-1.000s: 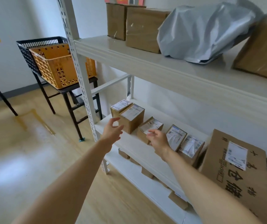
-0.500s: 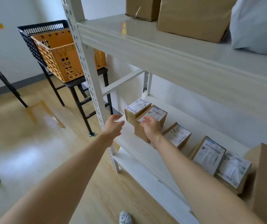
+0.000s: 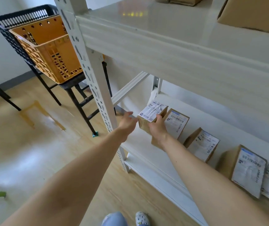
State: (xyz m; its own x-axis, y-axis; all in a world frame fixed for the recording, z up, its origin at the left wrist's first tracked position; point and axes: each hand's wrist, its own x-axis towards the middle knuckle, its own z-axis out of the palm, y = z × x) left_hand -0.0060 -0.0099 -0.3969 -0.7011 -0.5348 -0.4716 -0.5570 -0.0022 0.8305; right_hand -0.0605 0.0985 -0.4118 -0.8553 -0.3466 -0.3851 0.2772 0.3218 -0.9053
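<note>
Cardboard parcel [image 3: 144, 126], small and brown with a white shipping label on top, is at the left end of the rack's middle shelf [image 3: 137, 144], just right of centre in the head view and just beside the next parcel [image 3: 177, 123]. Your right hand [image 3: 158, 128] is curled round its near right corner, thumb on the label. Your left hand [image 3: 128, 123] reaches in with straight, spread fingers at its left side; whether it touches, you cannot tell. Expect the parcel to be light and stiff, with corners that could dent. Take it by the two bare side faces, since the wrinkled label looks slick. The label carries barcodes and printed lines, too small to read.
</note>
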